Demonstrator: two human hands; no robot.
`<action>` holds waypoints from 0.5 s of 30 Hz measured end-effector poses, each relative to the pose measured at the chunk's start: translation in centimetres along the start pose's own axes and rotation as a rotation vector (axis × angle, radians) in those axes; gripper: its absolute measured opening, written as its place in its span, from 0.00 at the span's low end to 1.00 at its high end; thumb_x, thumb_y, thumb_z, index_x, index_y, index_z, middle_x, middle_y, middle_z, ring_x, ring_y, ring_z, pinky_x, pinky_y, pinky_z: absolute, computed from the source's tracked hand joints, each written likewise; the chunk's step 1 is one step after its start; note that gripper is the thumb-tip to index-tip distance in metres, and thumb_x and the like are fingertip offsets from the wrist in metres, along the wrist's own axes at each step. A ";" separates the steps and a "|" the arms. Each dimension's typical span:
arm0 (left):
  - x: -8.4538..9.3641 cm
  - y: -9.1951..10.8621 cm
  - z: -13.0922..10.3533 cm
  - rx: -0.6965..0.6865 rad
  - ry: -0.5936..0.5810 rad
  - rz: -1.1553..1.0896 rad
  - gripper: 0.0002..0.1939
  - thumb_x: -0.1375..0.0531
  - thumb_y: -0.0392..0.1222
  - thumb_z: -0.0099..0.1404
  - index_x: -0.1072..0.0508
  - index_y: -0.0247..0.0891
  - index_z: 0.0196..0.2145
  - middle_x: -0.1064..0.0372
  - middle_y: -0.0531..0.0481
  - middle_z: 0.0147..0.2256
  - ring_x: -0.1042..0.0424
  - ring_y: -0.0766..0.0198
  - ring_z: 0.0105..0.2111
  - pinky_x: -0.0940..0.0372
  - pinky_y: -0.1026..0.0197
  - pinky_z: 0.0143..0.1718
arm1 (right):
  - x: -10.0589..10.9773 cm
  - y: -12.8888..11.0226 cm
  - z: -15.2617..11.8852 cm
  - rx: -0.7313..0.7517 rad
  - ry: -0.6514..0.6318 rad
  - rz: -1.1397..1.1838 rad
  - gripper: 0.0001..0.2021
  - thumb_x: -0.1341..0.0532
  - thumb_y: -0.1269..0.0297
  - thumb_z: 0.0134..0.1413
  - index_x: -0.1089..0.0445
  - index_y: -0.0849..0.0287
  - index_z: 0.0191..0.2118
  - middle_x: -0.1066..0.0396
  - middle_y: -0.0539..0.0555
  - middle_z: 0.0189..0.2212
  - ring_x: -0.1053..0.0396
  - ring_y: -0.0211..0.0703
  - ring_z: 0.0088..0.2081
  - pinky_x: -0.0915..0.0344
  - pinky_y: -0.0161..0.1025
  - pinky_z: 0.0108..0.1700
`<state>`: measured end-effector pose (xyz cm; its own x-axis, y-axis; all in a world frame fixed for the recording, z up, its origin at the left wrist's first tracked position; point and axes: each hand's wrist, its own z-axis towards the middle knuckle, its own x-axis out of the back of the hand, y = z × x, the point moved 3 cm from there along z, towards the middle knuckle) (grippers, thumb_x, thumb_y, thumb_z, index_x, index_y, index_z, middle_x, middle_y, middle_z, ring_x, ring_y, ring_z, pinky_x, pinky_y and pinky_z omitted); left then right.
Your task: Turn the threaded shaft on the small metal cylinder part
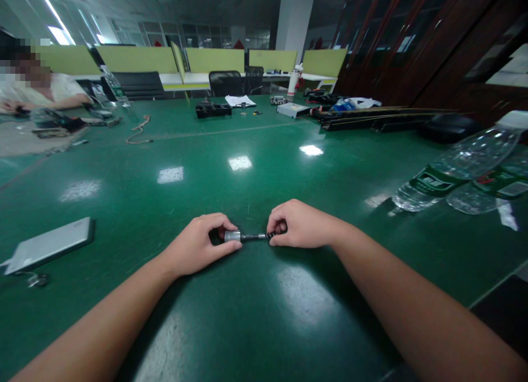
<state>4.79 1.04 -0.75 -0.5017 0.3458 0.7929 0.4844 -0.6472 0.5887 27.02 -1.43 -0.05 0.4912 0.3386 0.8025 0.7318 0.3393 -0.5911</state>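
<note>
My left hand [201, 244] is closed around a short silver metal cylinder [232, 236], thumb on the near side and fingers on the far side. From the cylinder's right end a thin dark shaft [252, 237] with a brighter tip section runs toward my right hand [291, 226]. Thumb and forefinger of that hand pinch a small dark ridged piece [270, 235] at the shaft's end. Whether this piece is joined to the shaft I cannot tell. Both hands are low over the green tabletop [231, 327], with the part lying level between them.
To the left lies a grey power bank [51, 244] with a cable. Plastic water bottles [443, 178] stand at the right. Farther back are a cord [139, 131], a black tray-like part [213, 110], a metal box [292, 110] and long dark strips [371, 118]. A person [53, 90] sits far left.
</note>
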 end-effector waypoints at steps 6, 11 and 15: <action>0.1 0.1 0.0 0.004 -0.006 -0.014 0.12 0.37 0.49 0.62 0.26 0.38 0.37 0.26 0.50 0.34 0.28 0.61 0.34 0.35 0.60 0.37 | -0.2 -0.1 0.2 0.019 0.020 0.014 0.06 0.32 0.66 0.47 0.22 0.61 0.34 0.26 0.52 0.29 0.31 0.37 0.30 0.39 0.33 0.32; -0.1 0.2 0.0 -0.004 -0.010 -0.012 0.12 0.35 0.48 0.60 0.26 0.38 0.38 0.27 0.50 0.34 0.28 0.61 0.34 0.35 0.60 0.37 | -1.0 -0.8 0.5 0.073 0.075 0.043 0.06 0.32 0.67 0.49 0.22 0.61 0.35 0.26 0.52 0.30 0.32 0.36 0.30 0.39 0.33 0.33; -0.3 0.4 0.1 -0.025 -0.007 0.042 0.12 0.34 0.46 0.59 0.26 0.40 0.39 0.27 0.51 0.35 0.29 0.60 0.34 0.36 0.60 0.38 | -2.2 -1.6 1.1 0.156 0.127 0.068 0.06 0.33 0.65 0.51 0.22 0.61 0.35 0.28 0.51 0.29 0.32 0.36 0.30 0.40 0.33 0.33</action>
<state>5.16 0.79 -0.72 -0.4762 0.3227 0.8180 0.4871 -0.6777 0.5509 24.28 -1.74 -0.93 0.5999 0.2556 0.7581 0.6176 0.4544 -0.6419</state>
